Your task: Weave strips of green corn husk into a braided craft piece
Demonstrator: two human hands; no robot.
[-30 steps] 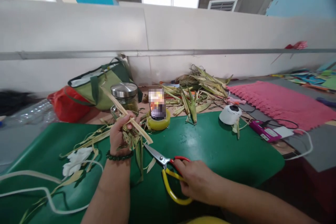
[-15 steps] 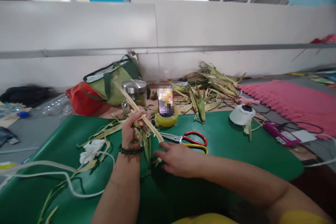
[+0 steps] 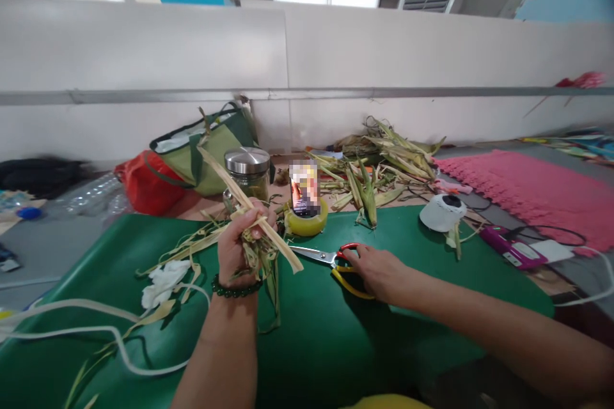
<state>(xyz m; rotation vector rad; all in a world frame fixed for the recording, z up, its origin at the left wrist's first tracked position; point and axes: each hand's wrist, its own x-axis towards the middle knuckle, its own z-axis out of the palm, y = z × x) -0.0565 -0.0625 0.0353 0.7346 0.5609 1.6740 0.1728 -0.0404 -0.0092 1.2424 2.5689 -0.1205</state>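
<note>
Husk strips (image 3: 261, 239) are bunched in your left hand (image 3: 237, 249), fist closed round them above the green mat (image 3: 336, 339), one long strip slanting up; your right hand (image 3: 381, 271) lies over the handles of the scissors (image 3: 314, 255) on the mat, grip unclear; behind, a glass jar (image 3: 249, 184) with a steel lid holds something greenish; a phone (image 3: 304, 188), screen blurred, stands in a tape roll (image 3: 309, 225); a green bag (image 3: 215, 140) stands open, contents unclear.

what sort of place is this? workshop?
Probably a handicraft workbench, maybe in a workshop or classroom: a green mat, a husk pile at its far edge, the right hand on scissors, the left hand gripping a husk bundle.
</note>
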